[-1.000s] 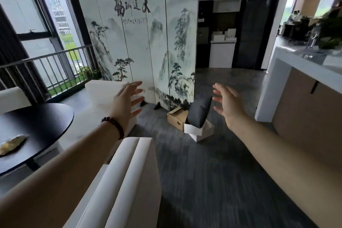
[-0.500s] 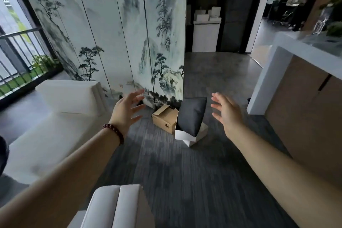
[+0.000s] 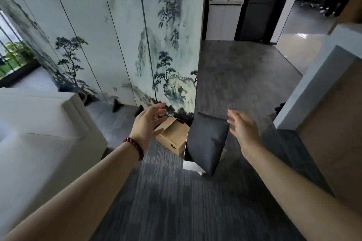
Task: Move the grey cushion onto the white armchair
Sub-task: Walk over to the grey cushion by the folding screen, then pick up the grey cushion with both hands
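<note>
At the left, the white armchair [image 3: 39,135] is being shown in part, its pale arm and seat reaching in from the left edge, near the foot of the painted folding screen [image 3: 121,31] standing behind it. Right of the chair, the left hand [image 3: 147,123] is being held out above the grey carpet [image 3: 176,201], a dark red bead bracelet [image 3: 135,147] being worn at its wrist; its fingers are being spread apart and nothing is being gripped. Just beyond that hand, a brown cardboard box [image 3: 173,136] is sitting on the floor with a flap raised. Directly to its right, the grey cushion [image 3: 207,144] is being propped upright in a white box [image 3: 191,166] — on the floor, well apart from the armchair and between the two hands. Neither hand is touching it. To the right, the right hand [image 3: 243,129] is being held out beside the cushion, fingers apart and empty. At the far right, a white counter [image 3: 305,92] is being seen at its corner.
</note>
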Tool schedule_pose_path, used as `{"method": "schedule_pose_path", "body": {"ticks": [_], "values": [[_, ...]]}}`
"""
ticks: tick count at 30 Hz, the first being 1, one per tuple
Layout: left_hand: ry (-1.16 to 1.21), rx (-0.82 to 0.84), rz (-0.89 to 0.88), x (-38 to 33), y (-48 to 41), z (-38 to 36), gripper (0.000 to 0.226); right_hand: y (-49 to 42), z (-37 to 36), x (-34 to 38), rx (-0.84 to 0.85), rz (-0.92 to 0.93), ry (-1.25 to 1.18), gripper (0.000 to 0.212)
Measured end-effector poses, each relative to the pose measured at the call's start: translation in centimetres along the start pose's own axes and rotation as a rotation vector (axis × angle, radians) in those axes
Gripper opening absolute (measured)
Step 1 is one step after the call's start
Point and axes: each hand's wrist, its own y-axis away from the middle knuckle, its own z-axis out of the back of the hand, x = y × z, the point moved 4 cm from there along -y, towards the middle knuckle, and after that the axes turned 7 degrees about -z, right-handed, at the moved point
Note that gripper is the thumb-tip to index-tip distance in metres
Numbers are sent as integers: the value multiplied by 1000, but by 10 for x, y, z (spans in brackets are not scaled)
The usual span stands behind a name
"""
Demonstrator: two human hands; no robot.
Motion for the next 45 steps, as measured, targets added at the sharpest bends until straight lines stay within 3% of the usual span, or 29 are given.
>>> {"method": "schedule_pose_path", "body": {"ticks": [9, 18, 29, 33, 37, 40, 42, 45], "values": [[-56, 39, 145, 46, -190, -8, 26, -154, -65, -19, -138, -98, 107, 44], [-110, 134, 357, 111, -382, -38, 22, -302, -127, -69, -308, -275, 43, 44], [-237, 286, 582, 223, -474, -90, 13, -396, -130, -165, -490, -480, -12, 48], [-270, 293, 640, 267, -489, -104, 14, -425, -124, -201, -483, -510, 69, 51], [-280, 307, 695, 307, -497, -118, 17, -451, -118, -217, -474, -328, 382, 51], [-288, 314, 727, 329, -496, -126, 17, -472, -117, -232, -351, -202, 973, 64], [-300, 327, 744, 342, -494, -130, 16, -483, -116, -246, -204, -278, 1276, 81], [-311, 338, 777, 360, -492, -134, 15, -494, -114, -265, -95, -415, 1475, 105]]}}
